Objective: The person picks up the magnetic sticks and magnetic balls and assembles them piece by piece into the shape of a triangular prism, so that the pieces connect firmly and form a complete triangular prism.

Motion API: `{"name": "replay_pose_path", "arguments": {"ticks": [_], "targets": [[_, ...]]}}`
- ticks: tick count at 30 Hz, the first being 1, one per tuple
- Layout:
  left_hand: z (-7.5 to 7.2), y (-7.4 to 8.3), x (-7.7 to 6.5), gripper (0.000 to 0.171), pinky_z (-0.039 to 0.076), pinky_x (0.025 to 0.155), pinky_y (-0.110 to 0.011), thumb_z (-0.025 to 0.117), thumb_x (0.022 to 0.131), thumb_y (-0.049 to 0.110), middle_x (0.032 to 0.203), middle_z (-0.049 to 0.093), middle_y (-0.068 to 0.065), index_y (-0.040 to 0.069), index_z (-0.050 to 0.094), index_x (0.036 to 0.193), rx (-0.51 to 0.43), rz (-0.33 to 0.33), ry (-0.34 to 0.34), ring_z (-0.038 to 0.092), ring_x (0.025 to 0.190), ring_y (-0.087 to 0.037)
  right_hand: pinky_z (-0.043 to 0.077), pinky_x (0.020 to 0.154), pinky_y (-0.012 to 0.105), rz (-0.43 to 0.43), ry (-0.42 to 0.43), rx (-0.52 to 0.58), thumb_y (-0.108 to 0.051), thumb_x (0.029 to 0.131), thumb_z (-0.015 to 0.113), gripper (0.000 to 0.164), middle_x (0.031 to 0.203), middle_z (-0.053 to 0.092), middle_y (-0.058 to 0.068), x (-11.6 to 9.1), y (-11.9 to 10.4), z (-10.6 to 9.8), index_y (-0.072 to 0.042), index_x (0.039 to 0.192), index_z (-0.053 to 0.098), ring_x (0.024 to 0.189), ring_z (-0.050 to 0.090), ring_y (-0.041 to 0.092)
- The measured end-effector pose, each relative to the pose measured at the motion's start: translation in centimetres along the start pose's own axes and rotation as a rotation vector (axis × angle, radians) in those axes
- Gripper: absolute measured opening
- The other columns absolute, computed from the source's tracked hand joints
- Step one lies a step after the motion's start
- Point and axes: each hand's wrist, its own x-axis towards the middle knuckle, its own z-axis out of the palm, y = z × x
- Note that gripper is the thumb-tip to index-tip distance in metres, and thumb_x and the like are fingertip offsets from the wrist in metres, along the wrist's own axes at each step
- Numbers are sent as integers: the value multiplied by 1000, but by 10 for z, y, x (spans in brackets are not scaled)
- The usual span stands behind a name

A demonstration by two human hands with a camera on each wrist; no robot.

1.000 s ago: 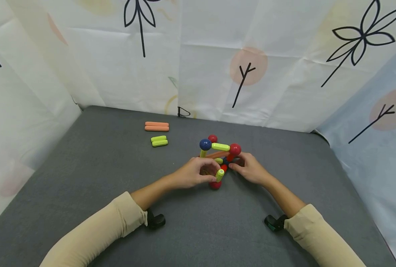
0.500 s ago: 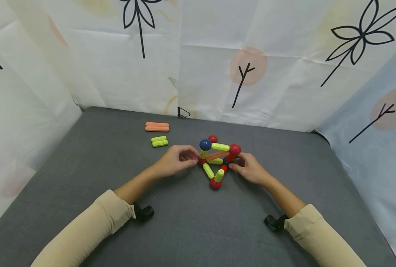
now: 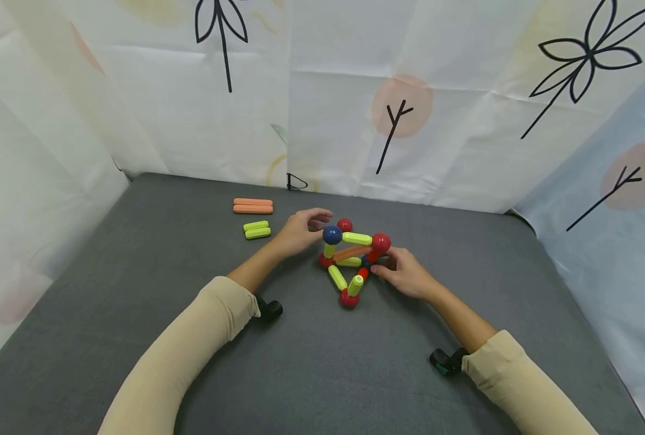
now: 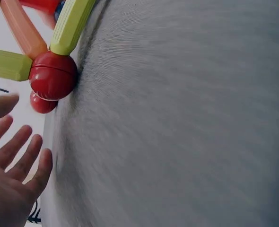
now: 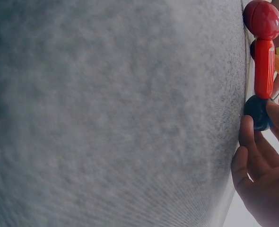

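A ball-and-stick construction of red and blue balls joined by lime, red and orange rods stands mid-table. My right hand (image 3: 407, 275) pinches a low blue ball (image 5: 257, 113) on its right side, with a red rod (image 5: 264, 68) running from that ball to a red ball (image 5: 263, 20). At the construction's upper left, my left hand (image 3: 299, 233) holds nothing; its fingers spread loosely beside the top blue ball (image 3: 332, 235). In the left wrist view this hand is below a red ball (image 4: 53, 75). A lime rod (image 3: 356, 285) sticks up with its end free from the front red ball (image 3: 349, 299).
Two orange rods (image 3: 253, 206) lie side by side at the back left, with two short lime rods (image 3: 257, 230) just in front of them. Patterned cloth (image 3: 333, 109) hangs behind the grey table (image 3: 322, 374) and along its sides.
My left hand has gone from the upright lime rod at the front, round the left side, to the back left of the construction. My right hand keeps its place at the blue ball.
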Motion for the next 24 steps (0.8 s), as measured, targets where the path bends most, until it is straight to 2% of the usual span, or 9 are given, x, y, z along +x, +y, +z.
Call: {"name": "replay_pose_path", "arguments": {"ticks": [7,10,12,15,18,22,24], "targets": [[8,7,24,48,48,99,-47,64,97,10,143,54,-14,9,53,144,93,-37,-149,55,124,-33,53,80,39,27,-14,-1,-8,95,66,33,111,69,16,1,-2,-1,3,126,60,91,67,24],[11,8,31,47,45,103,-45,63,97,6,142,55,-13,9,54,143,147,-25,-203,54,126,-31,53,81,40,23,-14,4,-7,95,66,33,113,68,17,1,-3,-1,3,126,60,94,67,26],[12,8,33,43,44,105,-43,63,95,1,136,59,-14,7,58,137,179,-4,-206,55,125,-29,53,81,40,20,-12,8,-7,95,66,33,114,68,17,1,-3,-1,3,126,60,96,68,27],[14,4,33,35,44,104,-42,65,94,2,126,64,-15,5,62,128,188,24,-167,58,119,-29,53,82,41,22,-9,5,-7,95,66,33,114,68,17,1,-3,-1,3,126,60,97,68,27],[10,1,26,36,49,97,-42,68,93,5,120,66,-17,2,60,128,128,15,-89,62,111,-29,53,82,41,28,-9,-2,-7,95,66,33,114,68,17,1,-4,-1,3,126,60,97,68,27],[-1,5,14,49,52,90,-42,72,92,12,117,68,-17,2,53,137,1,27,84,64,105,-28,53,84,43,36,-12,-7,-7,96,65,34,116,67,17,0,-3,-1,3,127,59,98,67,28],[-9,12,9,53,52,89,-40,73,92,15,114,69,-17,4,51,139,-51,63,174,64,103,-27,53,85,44,39,-11,-6,-6,95,65,35,118,67,18,0,-3,-1,3,129,58,100,67,29]]}}
